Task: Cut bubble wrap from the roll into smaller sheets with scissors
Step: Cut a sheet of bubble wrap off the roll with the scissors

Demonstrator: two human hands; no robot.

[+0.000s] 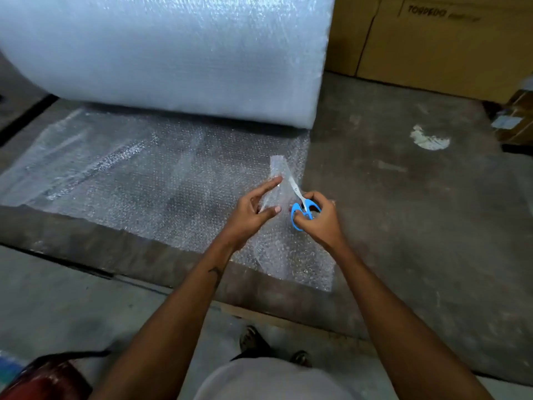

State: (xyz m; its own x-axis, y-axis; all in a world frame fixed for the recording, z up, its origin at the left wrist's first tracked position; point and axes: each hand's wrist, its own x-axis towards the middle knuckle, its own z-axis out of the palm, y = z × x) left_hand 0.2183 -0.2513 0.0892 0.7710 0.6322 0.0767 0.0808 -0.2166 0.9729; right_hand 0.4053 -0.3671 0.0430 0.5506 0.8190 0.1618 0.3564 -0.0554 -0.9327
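While my right hand (318, 216) grips the blue scissors (302, 209), fingers curled through the loops, the blades point away from me into the wrap (161, 180), so the cut runs from the near edge toward the roll (173, 53) beyond my hands. My left hand (255, 210) sits just left of the blades, thumb and forefinger stretched out and pinching the cut edge up off the floor; I judge that keeps the film taut so the blades bite instead of folding it. A narrow flap (281, 168) stands up between my forefinger and the blades. Whether the blades are open or closed I cannot tell, since the wrap hides them.

Left of my hands the unrolled wrap lies flat on a dark mat (403, 212), attached to the roll, so this sheet is not yet free. Cardboard boxes (432, 39) stand beyond my right hand. Near my feet, a red object (49, 376) lies at my lower left.
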